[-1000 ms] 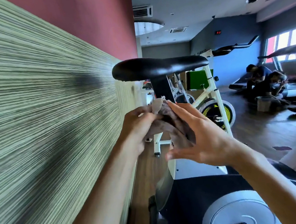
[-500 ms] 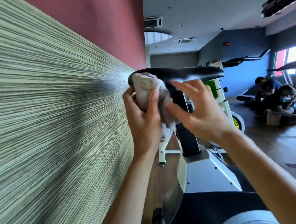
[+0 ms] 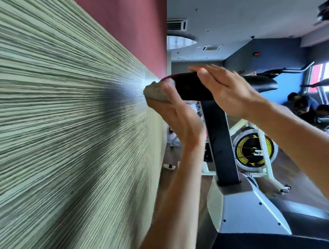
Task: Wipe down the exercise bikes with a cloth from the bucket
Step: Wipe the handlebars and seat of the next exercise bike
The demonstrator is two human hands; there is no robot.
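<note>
A black bike saddle [image 3: 192, 88] sits at eye level on a dark seat post [image 3: 220, 143] rising from a white bike frame [image 3: 243, 210]. My left hand [image 3: 175, 115] grips a bunched grey cloth [image 3: 154, 92] and presses it against the saddle's rear left end. My right hand [image 3: 227, 88] lies over the saddle's top and right side, fingers straight and together. The bucket is not in view.
A striped green wall [image 3: 63, 131] runs close along the left. Beyond stands another white bike with a yellow-marked flywheel [image 3: 254, 151]. Two people [image 3: 312, 108] crouch on the wooden floor at far right, near windows.
The cloth went from between both hands below the saddle up onto its rear left end. My right hand left the cloth and now lies on the saddle. The view moved closer.
</note>
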